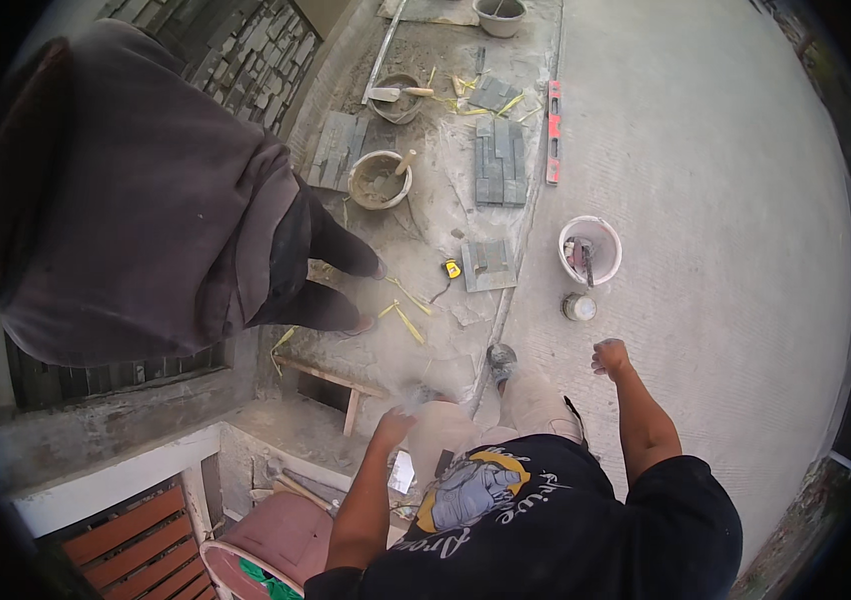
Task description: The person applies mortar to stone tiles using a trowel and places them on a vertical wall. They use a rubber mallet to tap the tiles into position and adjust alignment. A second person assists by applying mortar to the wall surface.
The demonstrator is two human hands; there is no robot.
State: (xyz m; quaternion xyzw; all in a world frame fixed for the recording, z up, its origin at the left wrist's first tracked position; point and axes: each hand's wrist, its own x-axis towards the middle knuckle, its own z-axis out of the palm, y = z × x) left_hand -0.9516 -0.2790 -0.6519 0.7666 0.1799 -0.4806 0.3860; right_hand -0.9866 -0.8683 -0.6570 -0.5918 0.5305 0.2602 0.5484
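My left hand (398, 420) is raised over a dusty concrete step (426, 330) and is smeared by motion, so its grip is unclear. My right hand (611, 356) hangs out to the side above the pale paved ground (706, 200), with the fingers curled into a fist and nothing visible in it. My shoe (501, 360) stands at the step's edge. Nearest the right hand are a small round tin (579, 307) and a white bucket (591, 250) holding tools.
Another person in a grey hooded top (136, 200) bends over at the left beside a stone-clad wall (246, 55). The step carries grey stone tile panels (501, 165), two mortar bowls (381, 180), a yellow tape measure (454, 269) and a red spirit level (553, 130). A slatted wooden bench (141, 540) is at the lower left.
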